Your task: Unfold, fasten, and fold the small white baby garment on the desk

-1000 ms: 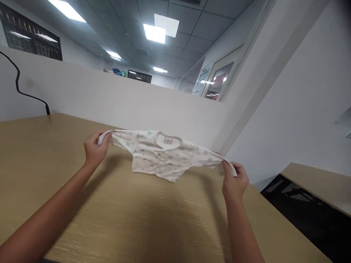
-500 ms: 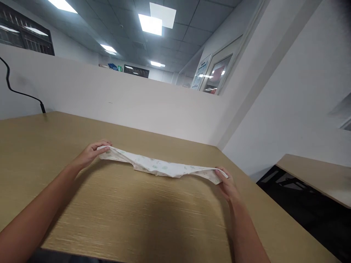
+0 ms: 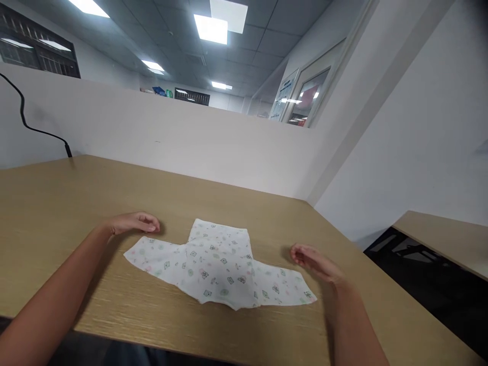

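A small white baby shirt (image 3: 219,267) printed with little animals and green and pink spots lies spread flat on the table. Its two sleeves stretch out left and right, and its squared body end points away from me. My left hand (image 3: 140,222) is just beyond the left sleeve, fingers curled in loosely and holding nothing. Beyond the right sleeve, my right hand (image 3: 311,260) is also curled, its fingers bunched together with no cloth in them. Both hands are apart from the shirt.
The wood-coloured tabletop (image 3: 160,315) runs back to a low white partition (image 3: 190,140). A black cable (image 3: 41,131) hangs at the back left. To the right are a white wall (image 3: 412,127) and, beyond the table edge, another table (image 3: 446,239).
Both hands have let go of the shirt's sleeve ends. The shirt, held up stretched and edge-on before, now lies flat on the table nearer to me.
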Demonstrator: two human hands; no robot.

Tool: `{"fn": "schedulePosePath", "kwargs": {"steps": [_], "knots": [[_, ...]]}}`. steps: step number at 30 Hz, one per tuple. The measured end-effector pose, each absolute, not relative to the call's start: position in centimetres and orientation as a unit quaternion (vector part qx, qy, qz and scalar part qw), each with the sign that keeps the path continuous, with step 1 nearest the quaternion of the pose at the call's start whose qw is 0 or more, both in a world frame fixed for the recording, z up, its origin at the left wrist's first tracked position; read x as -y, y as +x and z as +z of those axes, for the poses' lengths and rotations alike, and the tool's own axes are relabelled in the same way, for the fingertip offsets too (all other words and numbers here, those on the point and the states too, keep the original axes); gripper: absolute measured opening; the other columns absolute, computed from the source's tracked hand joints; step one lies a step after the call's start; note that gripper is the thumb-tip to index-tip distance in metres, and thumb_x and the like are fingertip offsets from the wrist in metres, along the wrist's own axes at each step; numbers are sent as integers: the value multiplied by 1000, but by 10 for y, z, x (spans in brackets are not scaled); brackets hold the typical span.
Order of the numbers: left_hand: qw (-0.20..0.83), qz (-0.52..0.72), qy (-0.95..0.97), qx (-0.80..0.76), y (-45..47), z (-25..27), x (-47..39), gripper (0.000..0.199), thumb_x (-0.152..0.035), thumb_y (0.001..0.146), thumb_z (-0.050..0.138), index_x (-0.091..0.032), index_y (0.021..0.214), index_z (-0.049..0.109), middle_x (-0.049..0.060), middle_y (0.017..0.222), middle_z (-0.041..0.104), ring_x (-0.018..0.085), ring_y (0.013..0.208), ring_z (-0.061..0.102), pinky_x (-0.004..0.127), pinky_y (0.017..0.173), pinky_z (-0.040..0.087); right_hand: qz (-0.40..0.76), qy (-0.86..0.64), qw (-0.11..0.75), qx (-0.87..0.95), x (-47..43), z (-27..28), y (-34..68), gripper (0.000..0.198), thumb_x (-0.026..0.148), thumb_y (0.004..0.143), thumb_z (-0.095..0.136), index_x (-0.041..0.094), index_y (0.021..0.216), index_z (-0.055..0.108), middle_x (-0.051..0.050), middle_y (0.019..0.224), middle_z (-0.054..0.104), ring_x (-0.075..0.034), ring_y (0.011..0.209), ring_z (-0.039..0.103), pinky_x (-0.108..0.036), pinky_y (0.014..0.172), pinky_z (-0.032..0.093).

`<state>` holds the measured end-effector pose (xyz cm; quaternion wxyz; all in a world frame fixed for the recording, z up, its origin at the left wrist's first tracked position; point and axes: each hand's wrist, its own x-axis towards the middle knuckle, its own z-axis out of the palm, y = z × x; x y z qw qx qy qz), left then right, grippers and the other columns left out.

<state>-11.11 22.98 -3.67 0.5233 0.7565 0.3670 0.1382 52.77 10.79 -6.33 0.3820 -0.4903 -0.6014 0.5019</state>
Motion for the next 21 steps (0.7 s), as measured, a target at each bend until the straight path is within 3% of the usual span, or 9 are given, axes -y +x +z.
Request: {"fn": "schedulePosePath", "kwargs": {"steps": [6,12,16,21], "knots": [[395,25,805,-442,-104,-42,-233,41,-49,65,84,-20,87,67,-2,74,52,15,71,46,23,61,32,459,-566,276,627,-104,-48,508,46,63,84,68,18,78,62,5,58,34,-11,56,25,-28,55,24],[424,26,825,-372,-92,-32,-221,36,-41,72,76,-19,70,47,-4,70,42,13,66,37,24,60,27,429,-605,225,631,-97,-35,498,47,65,81,69,19,79,63,4,64,40,-12,59,30,-28,56,23],[459,79,816,-343,-67,-13,-199,32,-43,79,73,-19,79,53,-2,76,48,14,70,43,23,62,32,436,-595,227,636,-96,-30,494,47,66,81,68,19,79,63,4,62,39,-12,58,30,-28,56,24],[570,243,732,-284,-8,-15,-171,37,-45,85,72,-22,111,57,-2,78,55,11,63,47,22,56,33,426,-600,223,639,-96,-31,498,49,67,81,68,19,74,62,3,62,43,-12,58,34,-28,56,28]]}}
